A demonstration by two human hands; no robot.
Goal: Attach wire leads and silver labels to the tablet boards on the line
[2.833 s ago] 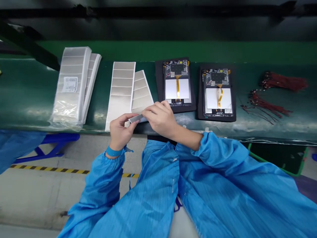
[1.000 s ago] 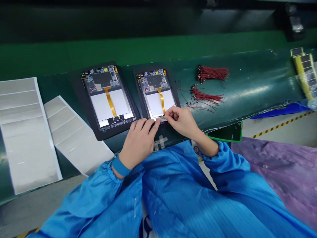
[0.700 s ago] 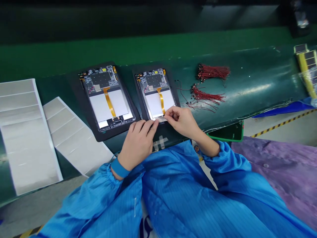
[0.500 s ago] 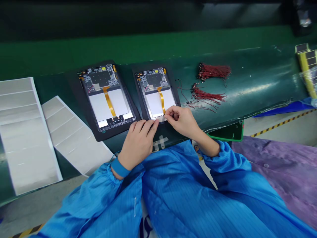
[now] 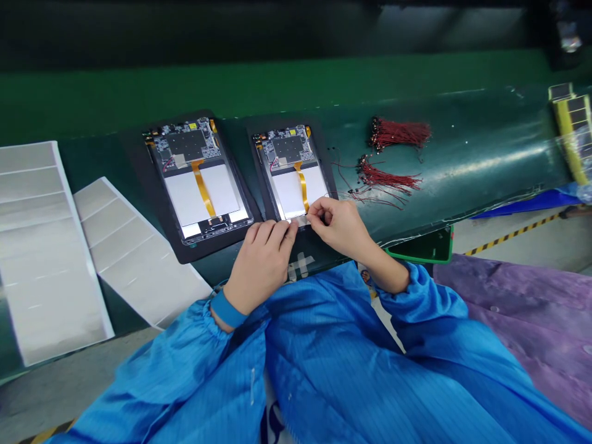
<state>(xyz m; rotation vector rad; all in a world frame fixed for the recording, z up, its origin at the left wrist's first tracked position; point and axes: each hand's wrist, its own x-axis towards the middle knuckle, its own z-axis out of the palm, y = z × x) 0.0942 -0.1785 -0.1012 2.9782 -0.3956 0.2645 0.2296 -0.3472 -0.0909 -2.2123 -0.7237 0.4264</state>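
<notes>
An opened tablet [image 5: 287, 148] with a bare circuit board, a white panel and an orange flat cable [image 5: 303, 191] lies on a black mat in front of me. My right hand [image 5: 340, 225] is closed in a pinch at its lower edge, on a thin silvery adhesive strip [image 5: 301, 221]. My left hand [image 5: 264, 262] rests palm down at the lower left corner, fingers laid along the edge, the thumb touching the strip's left end. The fingertips partly hide the strip. A second opened tablet [image 5: 187, 148] lies on its own mat to the left.
Bundles of red wires [image 5: 401, 132] and loose red wires [image 5: 388, 179] lie right of the tablets. Silvery label sheets [image 5: 55, 265] cover the left side. A green bin [image 5: 423, 246] sits below the bench edge, beside a person's purple garment [image 5: 522, 327]. Yellow strips [image 5: 572, 129] lie far right.
Both hands stay at the tablet's lower edge, with the left hand shifted very slightly. The view has moved a little.
</notes>
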